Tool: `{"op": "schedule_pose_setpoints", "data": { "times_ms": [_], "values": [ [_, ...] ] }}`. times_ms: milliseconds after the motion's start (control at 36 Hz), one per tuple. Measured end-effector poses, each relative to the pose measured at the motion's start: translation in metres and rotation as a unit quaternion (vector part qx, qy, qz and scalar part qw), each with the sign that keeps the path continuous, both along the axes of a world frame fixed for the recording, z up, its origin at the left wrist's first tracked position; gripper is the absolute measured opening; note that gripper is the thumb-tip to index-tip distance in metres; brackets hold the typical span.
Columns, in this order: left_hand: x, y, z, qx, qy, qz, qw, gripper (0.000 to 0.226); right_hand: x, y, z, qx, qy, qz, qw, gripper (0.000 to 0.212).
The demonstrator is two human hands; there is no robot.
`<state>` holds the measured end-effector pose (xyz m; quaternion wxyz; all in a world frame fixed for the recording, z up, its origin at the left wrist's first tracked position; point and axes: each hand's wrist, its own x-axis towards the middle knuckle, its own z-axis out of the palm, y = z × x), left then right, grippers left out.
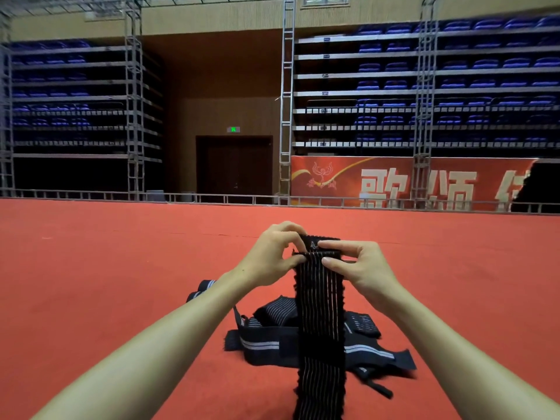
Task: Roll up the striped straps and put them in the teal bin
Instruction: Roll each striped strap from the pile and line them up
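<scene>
A long black strap with thin pale stripes (320, 322) hangs down from my two hands, held up in front of me. My left hand (271, 256) pinches its folded top edge on the left. My right hand (359, 263) pinches the same top edge on the right, thumb below and fingers over the fold. Under it, a loose pile of more black striped straps (263, 344) lies on the red floor. Two rolled straps (202, 287) sit just behind my left wrist. No teal bin is in view.
The red carpeted floor (91, 268) stretches out on all sides. A low metal rail (151, 197) runs along its far edge, with scaffold towers, blue seating tiers and a red banner (409, 183) behind it.
</scene>
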<state>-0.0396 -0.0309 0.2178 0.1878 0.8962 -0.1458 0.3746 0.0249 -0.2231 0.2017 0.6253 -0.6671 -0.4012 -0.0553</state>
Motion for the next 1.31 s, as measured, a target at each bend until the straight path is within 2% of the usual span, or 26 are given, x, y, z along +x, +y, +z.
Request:
{"op": "schedule_pose_setpoints", "data": {
  "times_ms": [139, 306, 500, 583, 806, 972, 1139, 1306],
  "values": [
    [-0.003, -0.004, 0.003, -0.031, 0.001, -0.035, 0.999, 0.004, -0.002, -0.004, 0.003, -0.016, -0.034, -0.014, 0.999, 0.023],
    [-0.002, -0.004, 0.003, -0.067, 0.003, -0.039, 0.997, 0.004, 0.001, -0.008, 0.005, -0.036, -0.057, -0.031, 0.997, 0.022],
    [-0.002, -0.006, 0.004, -0.096, 0.002, -0.032, 0.995, 0.009, 0.008, -0.010, 0.009, -0.055, -0.129, -0.084, 0.987, 0.017],
    [-0.001, -0.005, 0.009, -0.114, 0.004, -0.032, 0.993, 0.010, 0.008, -0.013, 0.011, -0.048, -0.122, -0.093, 0.987, 0.012],
    [-0.003, -0.005, 0.014, -0.110, 0.029, -0.050, 0.992, 0.009, -0.001, -0.011, 0.016, 0.005, -0.071, -0.061, 0.996, 0.021],
    [-0.005, -0.003, 0.013, -0.090, 0.032, -0.040, 0.995, 0.010, -0.004, -0.009, 0.020, -0.017, -0.079, -0.055, 0.995, 0.023],
    [-0.005, -0.001, 0.012, -0.122, 0.029, -0.036, 0.991, 0.016, -0.001, -0.007, 0.020, -0.030, -0.101, -0.085, 0.991, 0.019],
    [-0.006, -0.001, 0.010, -0.192, 0.037, -0.053, 0.979, 0.015, 0.001, -0.007, 0.018, -0.011, -0.072, -0.104, 0.992, 0.015]
  ]
}}
